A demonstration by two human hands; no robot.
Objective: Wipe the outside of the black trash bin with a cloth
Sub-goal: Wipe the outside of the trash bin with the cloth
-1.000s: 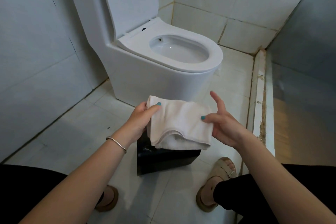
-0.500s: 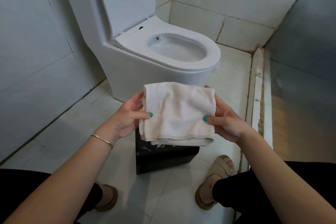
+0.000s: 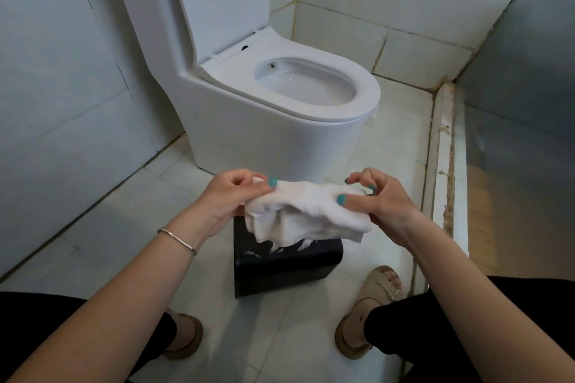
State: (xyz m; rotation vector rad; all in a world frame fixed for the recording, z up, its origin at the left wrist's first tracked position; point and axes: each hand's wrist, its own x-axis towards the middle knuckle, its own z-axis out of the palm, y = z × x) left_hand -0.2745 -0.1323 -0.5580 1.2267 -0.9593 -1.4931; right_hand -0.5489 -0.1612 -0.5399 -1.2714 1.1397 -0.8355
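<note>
Bin (image 3: 286, 270) — rigid, light, may slide on tile; brace its rim. Cloth (image 3: 306, 211) soft, bunched; your left hand (image 3: 228, 199) and right hand (image 3: 381, 205) both pinch it.

white tiled floor (image 3: 140, 227) carries toilet (image 3: 264, 134), black bin (image 3: 286, 270), two sandalled feet (image 3: 370, 311).

Both hands, left hand (image 3: 228, 197) and right hand (image 3: 378, 204), pinch a bunched white cloth (image 3: 306, 214) above the black trash bin (image 3: 287, 269) on the tiled floor (image 3: 130, 221), white toilet (image 3: 267, 109) behind, lid up.
</note>
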